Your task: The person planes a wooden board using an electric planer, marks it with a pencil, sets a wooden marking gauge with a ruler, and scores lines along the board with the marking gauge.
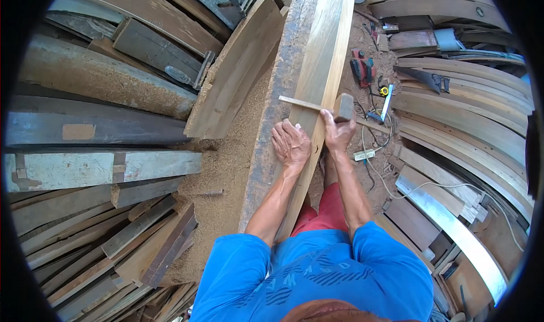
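A long pale wooden plank (315,75) lies lengthwise on a worn workbench (281,75). Across the plank sits a wooden marking gauge, its thin beam (300,102) over the top face and its block (343,107) beyond the right edge. My right hand (339,134) is closed on the gauge near that block, thumb toward the plank's edge; some of its fingers are hidden. Just left and nearer, my left hand (291,145) rests palm down on the plank, its fingers extended over the left edge toward the bench.
On the ground at right are a red power planer (362,71), a yellow tape measure (384,90), a try square (387,104), a power strip (364,155) with cords, and a handsaw (433,81). Stacked boards (96,126) line both sides. Sawdust (221,177) covers the left floor.
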Motion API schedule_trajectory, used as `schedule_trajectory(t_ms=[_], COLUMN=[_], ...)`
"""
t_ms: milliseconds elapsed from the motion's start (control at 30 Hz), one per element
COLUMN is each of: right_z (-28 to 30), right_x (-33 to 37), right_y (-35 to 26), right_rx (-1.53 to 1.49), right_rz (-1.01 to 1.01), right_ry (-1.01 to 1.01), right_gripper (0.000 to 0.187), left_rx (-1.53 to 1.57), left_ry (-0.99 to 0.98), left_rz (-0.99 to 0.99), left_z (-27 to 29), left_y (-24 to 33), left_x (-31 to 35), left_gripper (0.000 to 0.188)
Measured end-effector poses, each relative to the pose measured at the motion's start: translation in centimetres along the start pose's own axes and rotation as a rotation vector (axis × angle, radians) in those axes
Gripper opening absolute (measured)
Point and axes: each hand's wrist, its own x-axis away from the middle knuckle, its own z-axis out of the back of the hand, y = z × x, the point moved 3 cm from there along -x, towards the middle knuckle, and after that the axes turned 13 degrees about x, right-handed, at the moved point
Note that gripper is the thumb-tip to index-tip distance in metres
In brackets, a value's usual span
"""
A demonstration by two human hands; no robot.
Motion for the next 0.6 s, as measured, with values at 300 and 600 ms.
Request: schedule_trajectory(t_ms=[300,600], right_z=[-1.0,-1.2], right_x=[-4.8,-4.4], right_y=[-0.1,0.3], right_rx=[0.057,-0.001], right_rz=[0.037,0.076], right_ry=[0.093,0.088], right_gripper=[0.061,0.062], left_rx=[-0.02,-0.023], left_ry=[-0.004,0.016], left_rz=[-0.024,-0.025], left_z=[-0.4,0.1], left_y=[0.0,0.2], left_x=[0.1,0.2], left_gripper=[0.039,0.038])
